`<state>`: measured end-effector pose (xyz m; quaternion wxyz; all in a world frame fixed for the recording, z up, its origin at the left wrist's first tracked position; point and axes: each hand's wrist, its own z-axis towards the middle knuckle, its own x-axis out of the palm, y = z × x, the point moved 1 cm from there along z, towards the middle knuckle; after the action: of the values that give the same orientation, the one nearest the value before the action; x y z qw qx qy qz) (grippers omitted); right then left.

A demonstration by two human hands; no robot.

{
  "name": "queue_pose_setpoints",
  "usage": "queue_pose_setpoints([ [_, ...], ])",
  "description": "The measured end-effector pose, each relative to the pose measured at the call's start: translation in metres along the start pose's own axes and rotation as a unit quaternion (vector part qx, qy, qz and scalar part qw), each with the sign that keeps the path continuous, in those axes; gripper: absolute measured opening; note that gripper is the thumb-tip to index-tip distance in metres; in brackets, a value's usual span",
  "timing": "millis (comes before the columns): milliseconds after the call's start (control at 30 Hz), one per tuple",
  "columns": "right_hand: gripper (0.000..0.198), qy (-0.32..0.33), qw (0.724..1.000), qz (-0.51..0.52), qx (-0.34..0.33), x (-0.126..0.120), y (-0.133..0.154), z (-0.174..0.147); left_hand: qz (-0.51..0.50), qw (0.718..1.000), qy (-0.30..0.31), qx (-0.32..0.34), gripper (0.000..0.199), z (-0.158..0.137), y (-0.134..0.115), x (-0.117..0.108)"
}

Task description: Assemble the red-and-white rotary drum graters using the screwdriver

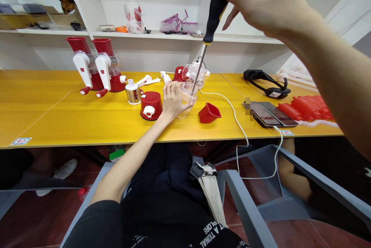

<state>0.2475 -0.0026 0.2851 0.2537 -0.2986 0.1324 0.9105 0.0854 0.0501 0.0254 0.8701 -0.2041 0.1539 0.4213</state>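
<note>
A screwdriver (214, 12) is being gripped in the loosely curled right hand (262, 0) and is being pointed down at the clear part (188, 89). This is being clasped on the table (87, 124) by the half-curled left hand (173, 101), between a red base (151, 103) and red cup (208, 114). "PLORE" and "TIONAL" are being displayed on the shirt (174, 209); the labels (21, 141) are appearing too small to read.
</note>
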Motion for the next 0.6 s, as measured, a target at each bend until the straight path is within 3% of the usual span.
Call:
queue_pose_setpoints([
  [133,0.036,0.08,0.992,0.087,0.047,-0.0042,0.0081,-0.0024,0.005,1.0,-0.008,0.003,0.068,-0.0006,0.0014,0.0016],
  [233,0.033,0.065,0.987,0.137,0.059,-0.0053,0.0095,-0.0041,0.002,1.0,-0.009,0.006,0.068,-0.0007,0.0015,0.0013],
  [433,0.043,0.015,0.994,0.112,-0.007,0.0011,0.0007,-0.0044,-0.006,1.0,-0.001,0.001,0.066,0.0003,-0.0004,-0.0011],
  [600,0.028,0.039,0.988,0.137,0.055,-0.0013,0.0061,-0.005,-0.004,1.0,-0.001,-0.003,0.066,0.0002,-0.001,-0.001],
])
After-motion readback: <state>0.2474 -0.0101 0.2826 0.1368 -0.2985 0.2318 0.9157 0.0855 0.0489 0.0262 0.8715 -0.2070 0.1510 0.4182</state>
